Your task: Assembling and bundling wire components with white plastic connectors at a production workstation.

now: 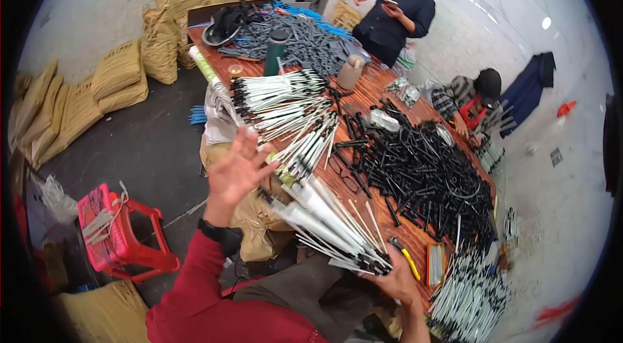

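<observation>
Raised to the left of the table edge, my left hand (237,174) has its fingers spread and nothing in it. My right hand (401,281) grips the black ends of a loose bundle of thin white rods (324,216). The bundle slants up and left across my lap and the table edge, fanned out and partly smeared by motion. Its far end comes close to my left hand. Beyond it, more white rods with black ends (285,109) lie in stacks on the wooden table (305,155). Yellow-handled pliers (407,257) lie beside my right hand.
Black plastic parts (428,181) are heaped on the table's right side, grey parts (298,44) at its far end. A green bottle (276,51) stands between. More rods (470,294) are piled at right. A red stool (130,229) stands left. One person (399,15) holds a phone; another (464,103) sits.
</observation>
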`<action>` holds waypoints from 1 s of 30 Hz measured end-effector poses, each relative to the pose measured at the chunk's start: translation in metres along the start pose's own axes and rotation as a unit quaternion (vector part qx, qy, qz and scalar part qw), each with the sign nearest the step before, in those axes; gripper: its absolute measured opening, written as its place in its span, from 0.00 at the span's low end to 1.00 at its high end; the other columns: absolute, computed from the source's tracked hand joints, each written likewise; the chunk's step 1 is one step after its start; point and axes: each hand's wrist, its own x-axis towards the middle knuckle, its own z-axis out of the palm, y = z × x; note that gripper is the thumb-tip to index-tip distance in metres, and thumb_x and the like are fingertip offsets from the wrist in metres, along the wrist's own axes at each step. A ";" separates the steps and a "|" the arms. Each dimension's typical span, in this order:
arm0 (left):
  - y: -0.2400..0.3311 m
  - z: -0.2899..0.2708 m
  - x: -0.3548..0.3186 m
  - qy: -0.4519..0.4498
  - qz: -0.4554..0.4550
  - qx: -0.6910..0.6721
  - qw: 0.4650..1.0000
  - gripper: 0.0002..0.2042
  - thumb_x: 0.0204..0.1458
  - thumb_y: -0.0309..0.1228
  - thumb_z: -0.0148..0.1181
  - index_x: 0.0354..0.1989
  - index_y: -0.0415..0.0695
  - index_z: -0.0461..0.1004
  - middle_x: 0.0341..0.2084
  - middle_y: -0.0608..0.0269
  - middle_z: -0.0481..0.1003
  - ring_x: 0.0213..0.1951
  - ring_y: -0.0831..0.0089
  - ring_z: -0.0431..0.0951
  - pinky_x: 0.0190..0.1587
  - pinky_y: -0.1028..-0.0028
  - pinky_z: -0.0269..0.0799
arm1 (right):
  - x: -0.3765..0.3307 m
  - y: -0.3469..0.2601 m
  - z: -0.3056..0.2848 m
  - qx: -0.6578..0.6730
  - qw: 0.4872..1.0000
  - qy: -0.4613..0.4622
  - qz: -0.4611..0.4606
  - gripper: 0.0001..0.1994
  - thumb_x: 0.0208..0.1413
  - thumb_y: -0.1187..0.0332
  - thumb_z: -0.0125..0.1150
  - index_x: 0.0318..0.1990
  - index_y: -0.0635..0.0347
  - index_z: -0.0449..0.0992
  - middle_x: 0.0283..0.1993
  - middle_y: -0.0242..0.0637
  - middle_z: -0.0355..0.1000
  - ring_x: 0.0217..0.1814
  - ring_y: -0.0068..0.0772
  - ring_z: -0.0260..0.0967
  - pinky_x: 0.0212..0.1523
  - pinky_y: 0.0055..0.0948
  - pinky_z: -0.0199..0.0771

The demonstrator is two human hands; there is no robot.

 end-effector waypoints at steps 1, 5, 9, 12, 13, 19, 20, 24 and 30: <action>0.001 -0.005 0.001 0.094 -0.081 -0.308 0.943 0.33 0.58 0.30 0.62 0.71 0.38 0.57 0.64 0.50 0.68 0.63 0.56 0.70 0.67 0.63 0.63 | 0.005 0.004 -0.005 -0.062 0.997 0.010 -0.046 0.24 0.47 0.74 0.75 0.53 0.62 0.77 0.41 0.30 0.79 0.39 0.28 0.75 0.44 0.33 0.76; 0.014 0.018 -0.015 -0.106 -0.338 -0.242 0.903 0.38 0.58 0.32 0.62 0.74 0.37 0.51 0.71 0.52 0.60 0.69 0.59 0.64 0.72 0.63 0.54 | 0.034 -0.030 -0.028 -0.375 0.885 0.020 -0.277 0.23 0.45 0.69 0.73 0.51 0.58 0.79 0.39 0.34 0.79 0.37 0.39 0.75 0.42 0.39 0.74; 0.028 0.033 -0.015 -0.284 -0.380 0.065 0.878 0.42 0.58 0.33 0.63 0.76 0.37 0.46 0.73 0.56 0.56 0.70 0.67 0.62 0.71 0.66 0.54 | 0.068 -0.039 -0.031 -0.445 0.827 0.111 -0.325 0.20 0.45 0.67 0.70 0.48 0.57 0.80 0.38 0.37 0.79 0.39 0.45 0.75 0.41 0.40 0.73; 0.033 0.036 -0.014 -0.178 -0.424 -0.063 0.886 0.40 0.59 0.31 0.63 0.76 0.37 0.47 0.73 0.58 0.57 0.71 0.70 0.60 0.70 0.68 0.55 | 0.095 -0.043 -0.034 -0.453 0.801 0.180 -0.348 0.23 0.46 0.68 0.69 0.53 0.55 0.77 0.44 0.37 0.75 0.47 0.44 0.72 0.50 0.42 0.71; 0.037 0.033 -0.010 -0.164 -0.376 0.017 0.912 0.38 0.60 0.30 0.62 0.75 0.37 0.49 0.72 0.58 0.59 0.69 0.70 0.63 0.68 0.68 0.58 | 0.102 -0.048 -0.034 -0.459 0.795 0.232 -0.321 0.24 0.46 0.70 0.69 0.54 0.57 0.76 0.48 0.40 0.74 0.51 0.46 0.71 0.52 0.43 0.70; 0.044 -0.015 0.031 -0.004 -0.255 0.143 0.956 0.29 0.64 0.32 0.57 0.72 0.39 0.60 0.64 0.59 0.69 0.56 0.72 0.75 0.56 0.73 0.71 | 0.095 -0.034 -0.034 -0.425 0.826 0.294 -0.225 0.30 0.46 0.77 0.69 0.60 0.61 0.71 0.63 0.49 0.65 0.64 0.53 0.64 0.63 0.46 0.64; 0.039 -0.023 0.042 -0.012 -0.222 0.189 0.957 0.29 0.64 0.34 0.57 0.72 0.39 0.60 0.62 0.60 0.71 0.51 0.74 0.76 0.52 0.74 0.73 | 0.090 -0.024 -0.033 -0.427 0.825 0.294 -0.227 0.30 0.46 0.77 0.69 0.60 0.61 0.71 0.63 0.49 0.65 0.64 0.53 0.64 0.63 0.46 0.64; 0.007 -0.064 0.074 0.028 -0.296 0.214 0.930 0.27 0.64 0.32 0.56 0.70 0.39 0.62 0.57 0.61 0.74 0.49 0.74 0.77 0.53 0.72 0.73 | 0.068 0.004 -0.023 -0.424 0.851 0.248 -0.185 0.26 0.48 0.78 0.66 0.58 0.62 0.72 0.60 0.48 0.67 0.62 0.54 0.64 0.61 0.47 0.65; -0.052 -0.115 0.061 -0.025 -0.226 0.507 0.831 0.24 0.65 0.32 0.55 0.68 0.38 0.65 0.53 0.60 0.76 0.52 0.73 0.76 0.55 0.71 0.73 | 0.037 0.031 -0.016 -0.427 0.872 0.201 -0.131 0.23 0.48 0.78 0.64 0.55 0.61 0.73 0.57 0.48 0.68 0.60 0.54 0.65 0.59 0.46 0.66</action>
